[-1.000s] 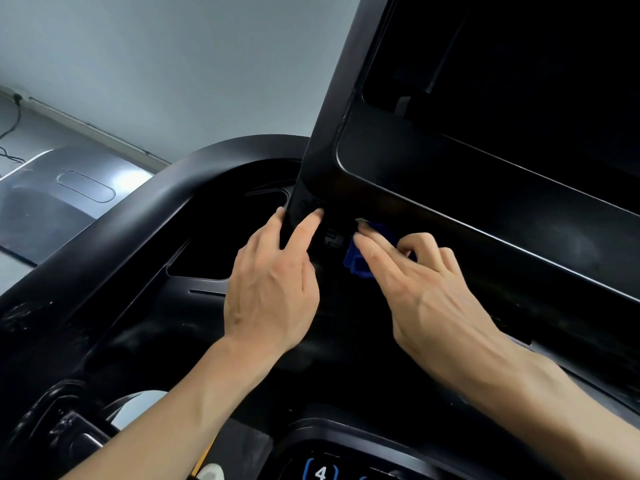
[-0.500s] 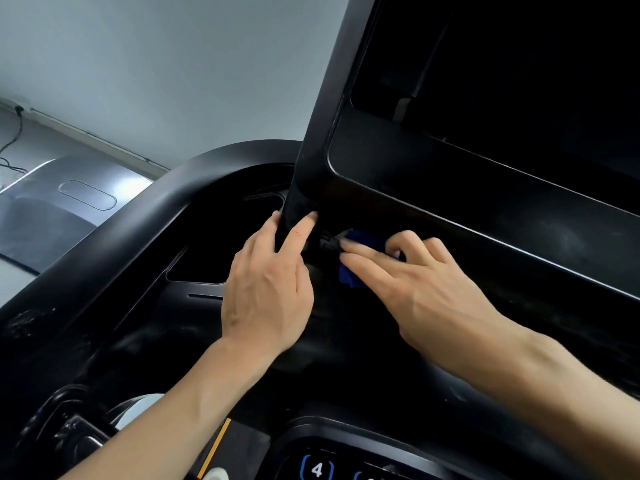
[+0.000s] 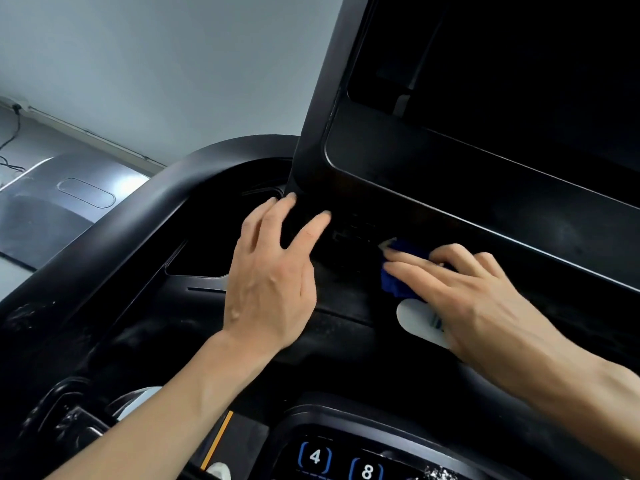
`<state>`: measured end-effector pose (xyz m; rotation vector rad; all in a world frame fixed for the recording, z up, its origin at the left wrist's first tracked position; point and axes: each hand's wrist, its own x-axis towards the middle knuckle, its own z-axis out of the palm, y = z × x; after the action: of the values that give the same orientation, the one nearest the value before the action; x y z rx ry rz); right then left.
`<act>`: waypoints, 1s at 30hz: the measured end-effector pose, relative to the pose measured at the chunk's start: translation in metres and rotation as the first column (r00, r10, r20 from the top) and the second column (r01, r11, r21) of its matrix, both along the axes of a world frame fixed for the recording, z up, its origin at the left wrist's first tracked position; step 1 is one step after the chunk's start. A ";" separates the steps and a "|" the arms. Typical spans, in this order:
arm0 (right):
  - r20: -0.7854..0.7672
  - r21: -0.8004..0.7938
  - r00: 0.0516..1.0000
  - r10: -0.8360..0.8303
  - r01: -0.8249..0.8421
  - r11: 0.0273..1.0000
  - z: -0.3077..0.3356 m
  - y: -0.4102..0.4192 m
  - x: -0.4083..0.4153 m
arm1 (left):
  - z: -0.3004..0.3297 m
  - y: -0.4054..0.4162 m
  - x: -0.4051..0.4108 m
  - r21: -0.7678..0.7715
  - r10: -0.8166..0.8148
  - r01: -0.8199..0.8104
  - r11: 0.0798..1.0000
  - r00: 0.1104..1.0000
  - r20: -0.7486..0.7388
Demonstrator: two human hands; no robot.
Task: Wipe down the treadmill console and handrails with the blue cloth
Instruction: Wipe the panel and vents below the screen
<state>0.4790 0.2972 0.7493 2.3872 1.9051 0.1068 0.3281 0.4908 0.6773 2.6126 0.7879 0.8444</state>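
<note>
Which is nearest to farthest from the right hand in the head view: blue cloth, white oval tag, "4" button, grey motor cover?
From the right hand:
1. Crumpled blue cloth, under its fingers.
2. White oval tag, just below the cloth, partly under the hand.
3. Blue-outlined "4" button, bottom centre.
4. Grey moulded motor cover, far left.

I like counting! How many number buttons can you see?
2: the 4 button and the 8 button, side by side at the bottom edge. More may be hidden beyond the frame.

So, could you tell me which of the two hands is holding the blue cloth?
The right hand: it presses the blue cloth under the console, while the left hand is bare.
</note>
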 end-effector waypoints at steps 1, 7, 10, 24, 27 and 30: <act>-0.021 -0.005 1.000 -0.007 0.007 1.000 0.001 -0.009 0.004 | 0.000 0.000 -0.001 0.041 -0.049 0.049 0.998 0.999 -0.007; -0.056 0.032 0.997 0.049 -0.047 0.998 0.003 -0.021 0.008 | 0.004 -0.001 -0.002 0.038 -0.171 0.176 0.984 0.979 -0.111; -0.013 0.003 0.995 0.099 -0.099 0.995 -0.002 -0.004 0.010 | 0.005 -0.001 -0.002 0.028 -0.172 0.178 0.984 0.974 -0.145; 0.088 0.039 0.996 -0.032 0.029 0.999 -0.007 0.011 -0.012 | 0.002 -0.001 0.000 0.022 -0.179 0.184 0.983 0.976 -0.126; 0.048 0.046 0.992 -0.118 0.116 0.992 -0.003 -0.005 -0.015 | 0.002 -0.001 0.000 0.012 -0.188 0.191 0.982 0.975 -0.119; 0.017 0.092 0.990 -0.137 0.135 0.987 -0.002 0.001 -0.021 | 0.001 -0.002 0.000 0.013 -0.187 0.190 0.982 0.975 -0.121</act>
<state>0.4582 0.2983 0.7473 2.5547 1.7569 0.2147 0.3282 0.4890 0.6787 2.7269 0.5492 0.6535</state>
